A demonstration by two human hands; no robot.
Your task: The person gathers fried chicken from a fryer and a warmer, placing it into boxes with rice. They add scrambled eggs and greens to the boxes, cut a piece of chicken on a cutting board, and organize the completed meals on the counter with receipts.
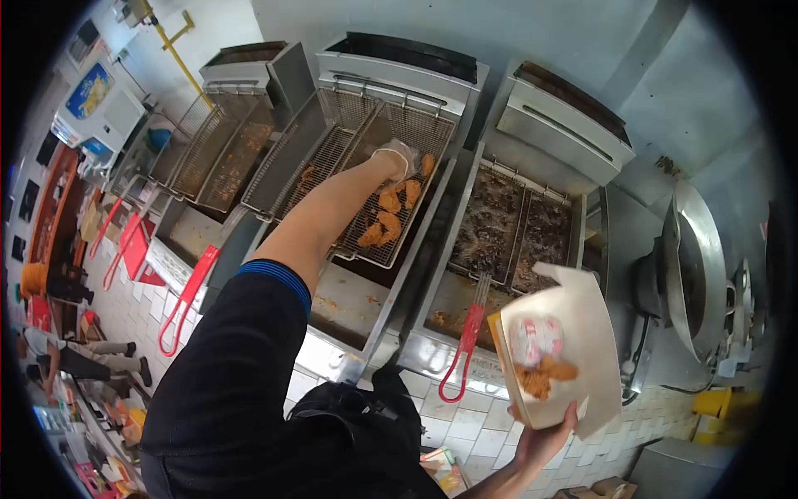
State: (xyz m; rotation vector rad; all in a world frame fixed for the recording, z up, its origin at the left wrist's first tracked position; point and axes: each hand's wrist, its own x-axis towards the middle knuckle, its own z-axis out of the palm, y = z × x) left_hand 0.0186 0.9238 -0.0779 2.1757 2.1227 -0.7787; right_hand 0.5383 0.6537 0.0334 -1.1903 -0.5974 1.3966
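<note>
My left hand (pixel 397 158), in a clear glove, reaches far out over a wire fry basket (pixel 416 125) resting above the middle fryer. Its fingers curl around a fried chicken piece (pixel 426 164) at the top of a small pile of golden pieces (pixel 384 218). My right hand (pixel 540 437) holds an open cardboard box (pixel 582 316) from below, near the bottom right. Inside the box lie fried chicken pieces (pixel 540 378) and a white and pink wrapped item (pixel 536 337).
Three fryers stand side by side. The right vat (pixel 507 224) holds dark baskets with a red handle (pixel 465 349). More baskets with red handles (pixel 187 299) hang at the left. A large metal pot (pixel 694 266) stands on the right, and a person crouches at the far left (pixel 75 353).
</note>
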